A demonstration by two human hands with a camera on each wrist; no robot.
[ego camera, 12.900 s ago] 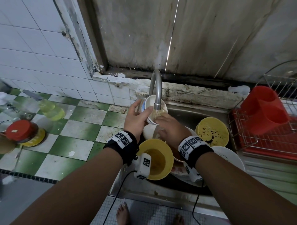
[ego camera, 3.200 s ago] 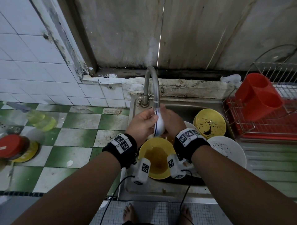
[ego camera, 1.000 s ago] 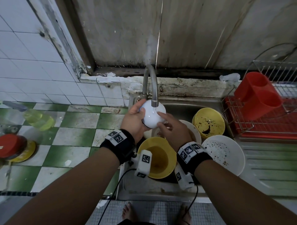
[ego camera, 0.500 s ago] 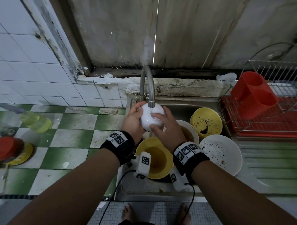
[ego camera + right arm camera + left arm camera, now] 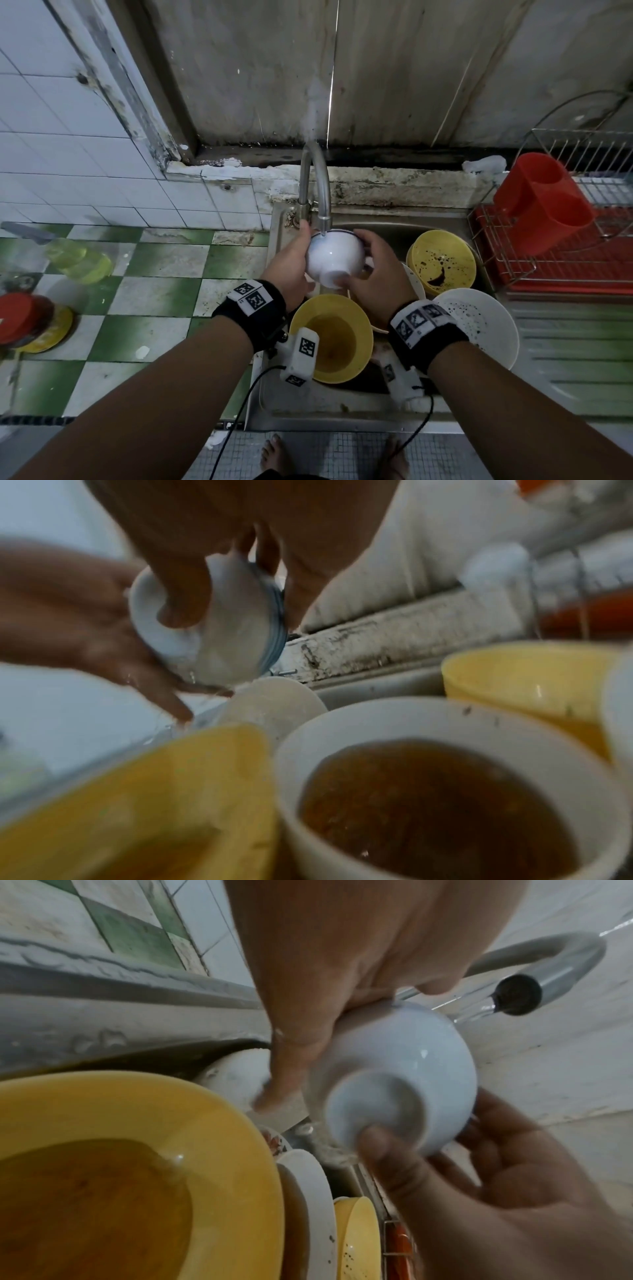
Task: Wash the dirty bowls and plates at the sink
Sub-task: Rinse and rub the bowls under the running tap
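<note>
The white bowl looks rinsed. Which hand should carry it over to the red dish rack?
Probably the right hand. It already holds the white bowl by foot and rim, and the red dish rack stands on its side of the sink. The left hand would have to cross over.

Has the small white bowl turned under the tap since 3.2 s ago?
Yes. The white bowl was edge-on beside the faucet spout; now its foot faces the camera, rim toward the spout.
</note>
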